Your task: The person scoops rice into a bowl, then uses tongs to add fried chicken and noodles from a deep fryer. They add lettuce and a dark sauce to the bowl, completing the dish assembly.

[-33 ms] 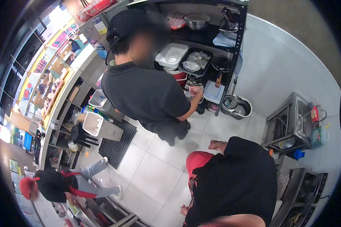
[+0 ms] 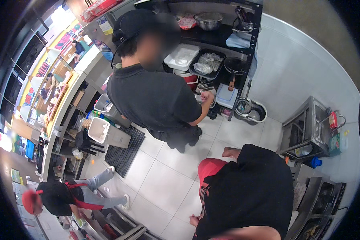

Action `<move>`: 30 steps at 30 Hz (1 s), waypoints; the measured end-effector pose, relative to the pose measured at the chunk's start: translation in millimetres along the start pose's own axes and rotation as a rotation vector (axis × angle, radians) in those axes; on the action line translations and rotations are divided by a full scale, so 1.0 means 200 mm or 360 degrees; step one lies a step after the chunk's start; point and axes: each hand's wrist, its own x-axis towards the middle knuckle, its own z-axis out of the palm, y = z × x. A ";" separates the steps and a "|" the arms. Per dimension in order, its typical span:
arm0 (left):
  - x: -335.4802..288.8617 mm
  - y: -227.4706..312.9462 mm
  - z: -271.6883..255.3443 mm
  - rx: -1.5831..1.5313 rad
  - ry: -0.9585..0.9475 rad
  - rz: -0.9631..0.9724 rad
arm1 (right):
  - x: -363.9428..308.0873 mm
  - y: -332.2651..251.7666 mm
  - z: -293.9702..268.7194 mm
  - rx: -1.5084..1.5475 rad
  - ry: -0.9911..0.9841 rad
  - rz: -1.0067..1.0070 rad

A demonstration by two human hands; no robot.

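Observation:
A black shirt with a red apron fills the lower right and I take it as my own clothing. My right hand hangs low beside the black sleeve, above the white tiled floor. Its fingers are foreshortened, so whether they are closed does not show. Only a small part of my left hand sticks out past the apron's lower left; its fingers are mostly hidden. No object shows plainly at either hand. Nearest ahead, a co-worker in a dark polo shirt holds one hand close to the shelf.
The black shelf rack carries a metal bowl, white tray, black tray and frying pan. A mop bucket, steel appliance, bins and floor mat stand around. Another worker bends at lower left.
The worker in the red cap at the lower left has shifted the head slightly. The whole view has moved a little; nothing has visibly been picked up or let go.

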 end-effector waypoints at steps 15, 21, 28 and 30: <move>-0.13 0.43 0.14 0.0493 -0.0401 -0.0046 | 0.14 0.16 -0.58 0.1168 0.0679 0.0273; 0.10 0.70 0.23 0.0597 -0.0488 0.0068 | 0.16 0.27 -0.30 0.0608 -0.0031 0.0388; 0.19 0.69 0.33 -0.0027 -0.0003 0.0254 | 0.43 0.27 -0.78 0.0705 0.0604 0.0178; 0.04 0.57 0.42 0.0032 -0.0029 0.0123 | 0.46 0.18 -0.89 0.0727 0.0645 0.0137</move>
